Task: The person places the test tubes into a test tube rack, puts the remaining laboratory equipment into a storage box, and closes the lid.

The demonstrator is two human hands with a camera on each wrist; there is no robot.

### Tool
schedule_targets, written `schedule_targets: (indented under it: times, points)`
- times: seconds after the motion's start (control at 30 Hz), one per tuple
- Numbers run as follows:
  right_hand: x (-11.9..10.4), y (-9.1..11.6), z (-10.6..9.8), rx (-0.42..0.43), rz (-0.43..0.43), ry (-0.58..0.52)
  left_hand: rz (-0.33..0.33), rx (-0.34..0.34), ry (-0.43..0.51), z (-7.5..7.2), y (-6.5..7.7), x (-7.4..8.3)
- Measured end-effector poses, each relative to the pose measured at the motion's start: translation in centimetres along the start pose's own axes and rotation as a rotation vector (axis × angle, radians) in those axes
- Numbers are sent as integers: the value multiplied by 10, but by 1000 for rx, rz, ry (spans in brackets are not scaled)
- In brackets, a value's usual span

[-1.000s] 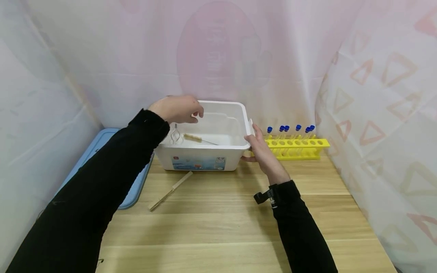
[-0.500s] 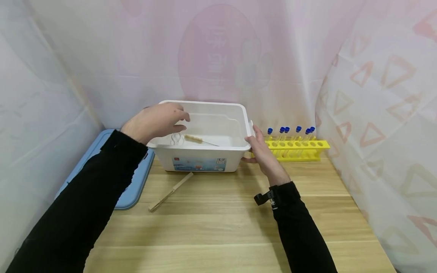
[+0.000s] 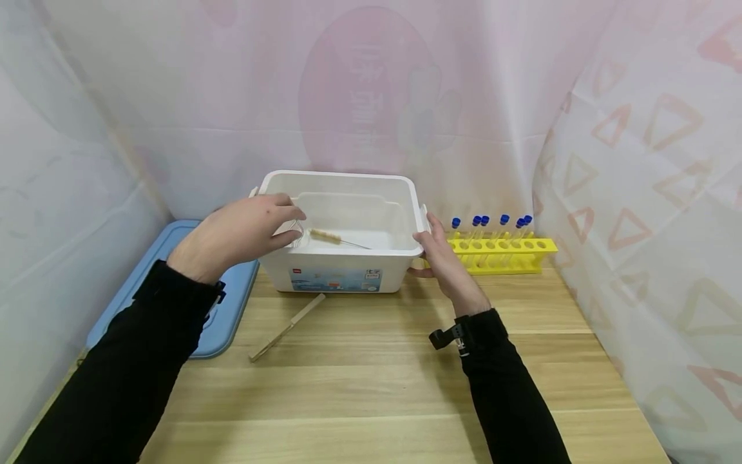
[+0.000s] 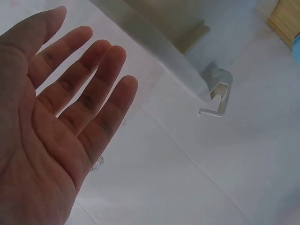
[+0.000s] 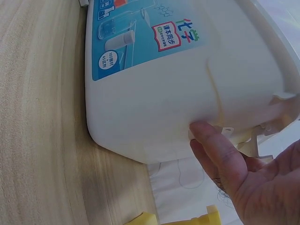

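Observation:
A white plastic storage box [image 3: 336, 261] with a blue label stands at the back of the table. My right hand [image 3: 446, 261] grips its right side, thumb at the rim and fingers against the outer wall below. In the right wrist view the fingertips meet the wall beside the white latch. My left hand [image 3: 240, 232] hovers over the box's left end; in the left wrist view its fingers [image 4: 101, 112] extend loosely with nothing in them. Inside the box lie a test tube brush [image 3: 326, 236] with a wire handle and a looped wire piece [image 3: 297, 227], partly hidden by the left fingers.
A wooden test tube clamp [image 3: 287, 327] lies on the table [image 3: 371, 386] before the box. At left is a blue lid [image 3: 234, 309], partly under my left arm. A yellow rack [image 3: 501, 247] with several blue-capped tubes stands close right of the box. Curtains hang behind and beside.
My left hand has moved left and down, from over the middle of the box to its left end, uncovering the left rim. The right hand keeps its place on the box.

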State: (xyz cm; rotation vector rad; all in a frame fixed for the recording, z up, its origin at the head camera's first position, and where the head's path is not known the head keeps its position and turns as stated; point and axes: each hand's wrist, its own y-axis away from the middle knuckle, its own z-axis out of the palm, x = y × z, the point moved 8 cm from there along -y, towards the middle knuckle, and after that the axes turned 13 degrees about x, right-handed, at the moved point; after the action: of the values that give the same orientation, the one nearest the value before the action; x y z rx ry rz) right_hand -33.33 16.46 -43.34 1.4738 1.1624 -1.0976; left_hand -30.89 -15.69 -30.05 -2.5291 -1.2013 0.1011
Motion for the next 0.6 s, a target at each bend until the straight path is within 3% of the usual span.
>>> schedule_targets:
  times: [0.4, 0.6]
  points:
    - [-2, 0, 0, 9, -4, 2, 8, 70, 38, -5, 35, 7]
    - [-3, 1, 1, 1, -6, -7, 31, 126, 8, -7, 54, 15]
